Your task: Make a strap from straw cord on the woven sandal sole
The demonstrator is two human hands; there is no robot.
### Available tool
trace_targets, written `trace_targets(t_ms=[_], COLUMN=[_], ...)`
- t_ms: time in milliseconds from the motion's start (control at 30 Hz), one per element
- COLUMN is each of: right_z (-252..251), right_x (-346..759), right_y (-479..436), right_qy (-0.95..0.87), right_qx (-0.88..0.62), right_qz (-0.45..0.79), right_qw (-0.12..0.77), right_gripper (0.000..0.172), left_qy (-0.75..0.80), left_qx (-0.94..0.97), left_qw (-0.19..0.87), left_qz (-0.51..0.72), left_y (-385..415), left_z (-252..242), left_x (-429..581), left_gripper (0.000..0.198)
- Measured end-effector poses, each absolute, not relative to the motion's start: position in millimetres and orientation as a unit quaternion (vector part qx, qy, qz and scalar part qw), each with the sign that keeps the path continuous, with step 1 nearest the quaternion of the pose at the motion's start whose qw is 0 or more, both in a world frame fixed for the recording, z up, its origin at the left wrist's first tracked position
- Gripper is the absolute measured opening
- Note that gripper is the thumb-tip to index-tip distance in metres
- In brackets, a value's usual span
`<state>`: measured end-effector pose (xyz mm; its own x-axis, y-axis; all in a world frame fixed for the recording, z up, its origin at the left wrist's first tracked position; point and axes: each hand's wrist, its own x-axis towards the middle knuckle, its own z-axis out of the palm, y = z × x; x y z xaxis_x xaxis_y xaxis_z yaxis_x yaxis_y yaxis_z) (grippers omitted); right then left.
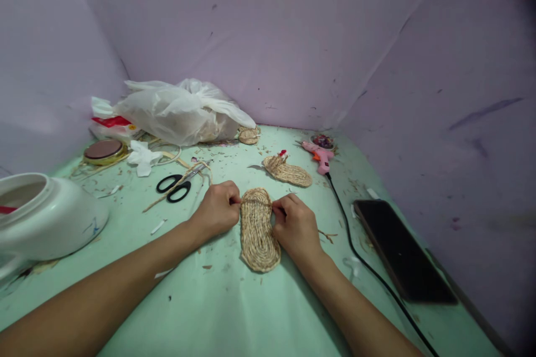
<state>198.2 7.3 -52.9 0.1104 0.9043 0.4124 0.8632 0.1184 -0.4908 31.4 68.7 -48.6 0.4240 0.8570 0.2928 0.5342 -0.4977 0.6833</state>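
Coiled straw slipper sole (260,240) lies flat on the worktop (226,312), centred between both hands, long axis pointing away from the wearer. Thin strand (256,201) runs across its far half.

Left hand (216,209) at the left edge, right hand (298,227) at the right edge. Both grips pinched, thumb against finger, apparently on the strand's ends; fingertips partly hidden, so can't rule out the sole's rim.

Step in hand, my read: setting or sizing the strand across the sole. Next move calls for even tension both sides, strand kept square, sole not curling.

Second sole (298,174) sits just beyond, strands over one end with a red bit on top. Pink glue gun (320,156) beyond the right hand, scissors (187,177) beyond the left.
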Motion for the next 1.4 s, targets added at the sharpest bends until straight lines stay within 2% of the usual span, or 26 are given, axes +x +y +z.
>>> trace_targets(t_ms=[1400], right_z=[-53.1], right_x=[199.0], right_y=[6.6], right_qy=[-0.667], right_qx=[-0.659], right_qz=[0.031], right_qw=[0.346], right_gripper=[0.018], left_qy=[0.435], left_qx=[0.806], left_qw=[0.249], left_qz=[0.314], left_y=[69.4], left_z=[-47.3], left_x=[31.6], left_gripper=[0.017])
